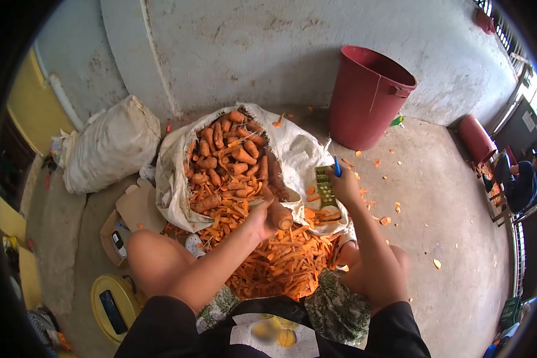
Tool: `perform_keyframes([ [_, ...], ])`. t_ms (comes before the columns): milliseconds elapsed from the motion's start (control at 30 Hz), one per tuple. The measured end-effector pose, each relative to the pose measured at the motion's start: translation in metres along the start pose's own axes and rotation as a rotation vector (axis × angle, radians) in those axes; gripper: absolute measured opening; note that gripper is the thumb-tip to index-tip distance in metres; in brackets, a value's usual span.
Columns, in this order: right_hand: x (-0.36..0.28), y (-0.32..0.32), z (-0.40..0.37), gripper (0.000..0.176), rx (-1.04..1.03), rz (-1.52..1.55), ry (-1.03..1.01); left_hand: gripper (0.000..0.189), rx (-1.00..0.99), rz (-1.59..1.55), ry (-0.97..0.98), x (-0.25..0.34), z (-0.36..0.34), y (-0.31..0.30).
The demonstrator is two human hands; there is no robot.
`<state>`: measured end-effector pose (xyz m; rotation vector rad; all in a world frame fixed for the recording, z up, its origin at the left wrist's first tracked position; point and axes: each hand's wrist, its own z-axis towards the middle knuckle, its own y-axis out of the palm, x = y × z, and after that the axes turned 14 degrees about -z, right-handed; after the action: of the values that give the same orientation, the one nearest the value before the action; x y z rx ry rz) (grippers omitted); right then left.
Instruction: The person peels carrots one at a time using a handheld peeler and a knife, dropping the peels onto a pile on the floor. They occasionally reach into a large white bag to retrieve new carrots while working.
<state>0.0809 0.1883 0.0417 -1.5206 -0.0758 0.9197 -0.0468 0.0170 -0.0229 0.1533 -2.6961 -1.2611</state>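
My left hand [258, 222] is closed around a thick carrot [281, 216], its cut end pointing toward me above a heap of orange peelings [280, 265]. To the right, my right hand [345, 186] grips a blue-handled tool [338, 166]; its working end is too hidden to make out. Just left of that hand lies a green strip with rows of pale spots [324, 186], on the white sack's spread edge. Beyond my left hand, an open white woven sack [174, 188] holds many carrots [224, 149], with more peelings at its mouth.
A tall red bin [367, 101] stands by the wall. At left are a full white sack [116, 140], a cardboard box [140, 206] and a phone [113, 311] on a yellow lid [101, 286]. Carrot scraps dot the floor; a person [522, 182] sits far right.
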Motion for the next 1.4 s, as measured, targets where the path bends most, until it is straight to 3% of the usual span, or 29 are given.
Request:
perform_keyframes([
  [67,-0.004,0.016,-0.001,0.031,0.015,0.371,0.068,0.038,-0.042,0.127,0.002,0.004,-0.016,0.014],
  [133,-0.016,0.02,-0.005,0.031,0.009,0.44,0.11,0.038,-0.08,0.251,0.012,0.014,-0.029,0.022],
  [200,-0.025,0.023,-0.009,0.032,-0.001,0.506,0.158,0.037,-0.144,0.275,-0.124,0.026,-0.038,0.023],
  [300,-0.035,0.026,-0.012,0.023,-0.044,0.864,0.34,0.035,-0.148,0.265,-0.106,0.031,-0.045,0.018],
  [433,-0.038,0.035,-0.012,0.024,-0.021,1.034,0.343,0.033,-0.21,0.319,-0.038,0.032,-0.034,0.0],
  [500,-0.041,0.03,-0.012,0.02,-0.12,1.146,0.399,0.032,-0.184,0.405,-0.087,0.032,-0.032,0.001],
  [633,-0.054,0.014,-0.015,0.018,-0.126,1.243,0.436,0.024,-0.083,0.391,-0.092,0.031,-0.041,0.013],
  [767,-0.05,0.034,-0.018,0.019,-0.057,1.24,0.516,0.02,-0.176,0.462,-0.033,0.028,-0.039,0.012],
  [833,-0.043,0.055,-0.013,0.019,-0.037,1.288,0.546,0.027,-0.282,0.638,-0.062,0.032,-0.03,0.005],
  [900,-0.041,0.061,-0.014,0.02,-0.066,1.22,0.424,0.027,-0.276,0.601,-0.068,0.029,-0.036,0.009],
  [1000,-0.049,0.059,-0.016,0.018,-0.024,1.164,0.409,0.032,-0.201,0.239,-0.022,0.024,-0.043,0.019],
  [1100,-0.075,0.043,-0.03,0.017,-0.103,1.088,0.41,0.034,-0.092,0.222,-0.025,0.023,-0.023,0.006],
  [1267,-0.081,0.067,-0.04,0.025,-0.06,0.97,0.279,0.031,-0.209,0.222,-0.088,0.017,-0.024,0.003],
  [1400,-0.084,0.07,-0.044,0.024,0.002,0.825,0.239,0.026,-0.136,0.169,-0.065,0.009,-0.032,0.012],
])
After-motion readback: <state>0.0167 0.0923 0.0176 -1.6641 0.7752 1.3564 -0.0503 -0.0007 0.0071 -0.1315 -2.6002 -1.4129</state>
